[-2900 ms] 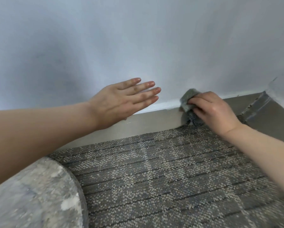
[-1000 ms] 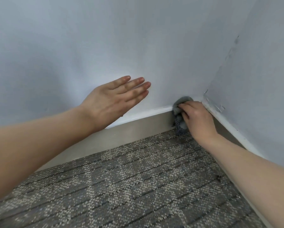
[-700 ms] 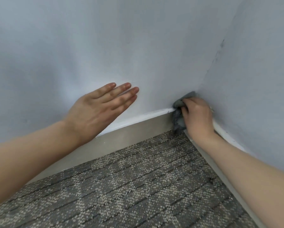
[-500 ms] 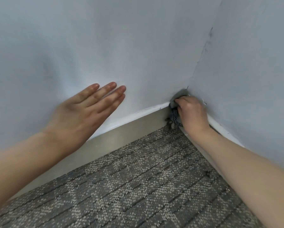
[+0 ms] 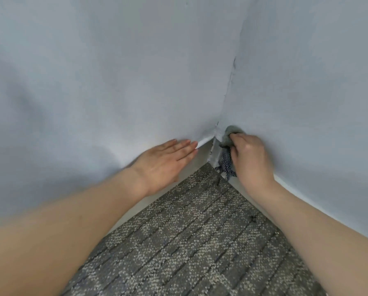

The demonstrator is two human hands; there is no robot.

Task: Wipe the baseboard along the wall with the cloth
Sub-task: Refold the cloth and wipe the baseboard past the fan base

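Cloth sits bunched in the right hand, fingers closed round it, pressed to the baseboard just right of the corner. Soft and light, it likely needs a firm wadded hold. Left hand rests flat and empty against the wall.

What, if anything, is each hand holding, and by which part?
The right hand grips the grey cloth, bunched at its middle; one end sticks out above the fingers and another hangs below. The left hand holds nothing, lying flat and open.
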